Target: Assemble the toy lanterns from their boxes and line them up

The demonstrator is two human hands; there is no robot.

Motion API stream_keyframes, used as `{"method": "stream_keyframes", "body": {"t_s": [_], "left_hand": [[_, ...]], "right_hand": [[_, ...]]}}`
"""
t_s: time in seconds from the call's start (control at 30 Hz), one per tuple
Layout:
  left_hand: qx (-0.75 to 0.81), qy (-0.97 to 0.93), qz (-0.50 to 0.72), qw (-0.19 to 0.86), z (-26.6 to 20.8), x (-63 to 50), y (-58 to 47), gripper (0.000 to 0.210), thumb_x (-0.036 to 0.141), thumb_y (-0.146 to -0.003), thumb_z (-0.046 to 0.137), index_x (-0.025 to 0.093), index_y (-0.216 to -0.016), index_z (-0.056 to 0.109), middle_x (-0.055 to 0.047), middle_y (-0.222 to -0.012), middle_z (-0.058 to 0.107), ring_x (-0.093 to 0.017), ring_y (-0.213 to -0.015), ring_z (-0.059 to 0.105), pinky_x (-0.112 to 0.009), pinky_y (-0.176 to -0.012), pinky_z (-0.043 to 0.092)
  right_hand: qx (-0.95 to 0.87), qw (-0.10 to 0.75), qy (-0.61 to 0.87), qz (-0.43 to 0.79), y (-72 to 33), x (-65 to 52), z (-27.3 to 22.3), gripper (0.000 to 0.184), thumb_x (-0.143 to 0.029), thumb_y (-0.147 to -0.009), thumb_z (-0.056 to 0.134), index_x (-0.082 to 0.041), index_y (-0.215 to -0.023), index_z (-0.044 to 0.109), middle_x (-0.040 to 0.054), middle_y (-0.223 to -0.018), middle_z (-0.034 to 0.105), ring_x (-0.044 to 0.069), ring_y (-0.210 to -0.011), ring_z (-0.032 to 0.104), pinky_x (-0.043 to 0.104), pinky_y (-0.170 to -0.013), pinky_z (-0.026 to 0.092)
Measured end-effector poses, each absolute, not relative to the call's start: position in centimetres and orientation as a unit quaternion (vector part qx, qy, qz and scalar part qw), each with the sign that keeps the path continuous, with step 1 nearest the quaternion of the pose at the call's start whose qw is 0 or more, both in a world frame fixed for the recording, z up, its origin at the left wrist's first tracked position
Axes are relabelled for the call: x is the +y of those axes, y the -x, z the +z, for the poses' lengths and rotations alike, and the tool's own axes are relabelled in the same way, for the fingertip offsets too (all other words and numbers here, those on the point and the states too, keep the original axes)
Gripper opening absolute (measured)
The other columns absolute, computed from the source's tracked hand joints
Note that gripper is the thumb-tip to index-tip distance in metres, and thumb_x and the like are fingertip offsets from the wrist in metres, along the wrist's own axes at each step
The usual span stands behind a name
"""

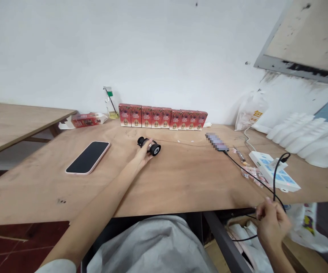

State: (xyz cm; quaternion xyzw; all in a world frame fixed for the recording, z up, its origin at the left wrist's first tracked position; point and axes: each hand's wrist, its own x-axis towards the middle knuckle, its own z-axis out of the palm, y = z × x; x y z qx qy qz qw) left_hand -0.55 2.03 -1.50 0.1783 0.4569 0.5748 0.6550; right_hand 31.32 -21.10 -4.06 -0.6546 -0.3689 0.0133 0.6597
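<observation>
My left hand (144, 153) is closed around the middle of a small black lantern (155, 149), which lies on its side with its round ends showing, on or just above the wooden table. At the lower right, beyond the table's front edge, my right hand (272, 222) pinches a black cable (275, 182). The cable's plug end (285, 157) loops up above that hand, near a white power strip (275, 172). Left of my left hand lies a phone in a pink case (88, 157), its screen dark. Another phone (216, 142) has a black cable connected to it.
Several red boxes (161, 117) stand in a row by the wall. An opened red box (87, 119) and a bottle (112, 106) are left of them. At right are a plastic bag (251, 110), wrapped sweets (253, 175) and stacked white foam pieces (309, 138).
</observation>
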Motion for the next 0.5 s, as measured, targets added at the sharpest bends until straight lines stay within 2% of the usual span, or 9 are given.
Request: {"method": "stream_keyframes", "body": {"t_s": [0.13, 0.2, 0.27, 0.3, 0.33, 0.4, 0.5], "left_hand": [[0.459, -0.178, 0.574, 0.654, -1.4, 2.0, 0.6, 0.029, 0.027, -0.068, 0.072, 0.016, -0.091, 0.057, -0.004, -0.076, 0.061, -0.013, -0.064, 0.062, -0.032, -0.071, 0.056], [0.461, -0.178, 0.572, 0.655, -1.3, 2.0, 0.6, 0.03, 0.027, -0.07, 0.071, 0.016, -0.093, 0.056, -0.004, -0.076, 0.061, -0.014, -0.065, 0.062, -0.033, -0.071, 0.056], [0.462, -0.177, 0.57, 0.656, -1.3, 2.0, 0.6, 0.031, 0.027, -0.07, 0.07, 0.015, -0.094, 0.055, -0.005, -0.077, 0.062, -0.015, -0.067, 0.063, -0.034, -0.071, 0.056], [0.463, -0.176, 0.569, 0.657, -1.3, 1.9, 0.6, 0.031, 0.028, -0.07, 0.07, 0.015, -0.094, 0.055, -0.006, -0.078, 0.062, -0.015, -0.068, 0.063, -0.034, -0.071, 0.056], [0.464, -0.175, 0.568, 0.657, -1.3, 1.9, 0.5, 0.031, 0.028, -0.07, 0.07, 0.014, -0.093, 0.055, -0.006, -0.078, 0.062, -0.016, -0.068, 0.063, -0.034, -0.071, 0.056], [0.465, -0.173, 0.568, 0.656, -1.3, 1.9, 0.5, 0.029, 0.027, -0.069, 0.07, 0.015, -0.09, 0.055, -0.005, -0.076, 0.062, -0.015, -0.066, 0.062, -0.034, -0.071, 0.056], [0.467, -0.174, 0.569, 0.655, -1.2, 1.9, 0.5, 0.028, 0.027, -0.068, 0.071, 0.016, -0.089, 0.056, -0.004, -0.075, 0.061, -0.014, -0.065, 0.062, -0.032, -0.07, 0.056]], "right_hand": [[-0.607, 0.431, 0.657, 0.121, -27.4, -24.2, -4.1, 0.045, -0.049, -0.085, 0.04, -0.024, -0.048, 0.041, 0.0007, -0.043, 0.044, 0.015, -0.04, 0.043, 0.028, -0.042, 0.034], [-0.728, 0.224, 0.626, 0.165, -24.7, -24.8, -4.0, 0.036, -0.038, -0.086, 0.042, -0.021, -0.054, 0.048, 0.003, -0.05, 0.055, 0.016, -0.046, 0.053, 0.026, -0.045, 0.036], [-0.774, 0.023, 0.611, 0.166, -22.5, -24.9, -4.5, 0.02, -0.022, -0.082, 0.045, -0.019, -0.07, 0.06, 0.0067, -0.063, 0.066, 0.02, -0.058, 0.064, 0.025, -0.049, 0.04], [-0.775, -0.056, 0.611, 0.152, -21.8, -24.9, -5.1, 0.018, -0.015, -0.078, 0.047, -0.016, -0.083, 0.064, 0.0099, -0.07, 0.069, 0.022, -0.064, 0.067, 0.025, -0.051, 0.043], [-0.768, -0.117, 0.615, 0.131, -21.3, -24.8, -5.8, 0.029, -0.008, -0.073, 0.048, -0.013, -0.097, 0.064, 0.0136, -0.077, 0.071, 0.025, -0.069, 0.068, 0.026, -0.053, 0.045], [-0.763, -0.191, 0.61, 0.099, -20.8, -24.7, -7.6, 0.049, 0.0, -0.066, 0.048, -0.006, -0.113, 0.058, 0.0199, -0.086, 0.07, 0.028, -0.075, 0.069, 0.027, -0.056, 0.049], [-0.802, -0.187, 0.56, 0.088, -20.5, -24.9, -10.8, 0.055, 0.001, -0.063, 0.049, -0.005, -0.117, 0.056, 0.0225, -0.093, 0.068, 0.029, -0.074, 0.069, 0.029, -0.055, 0.053]]}}
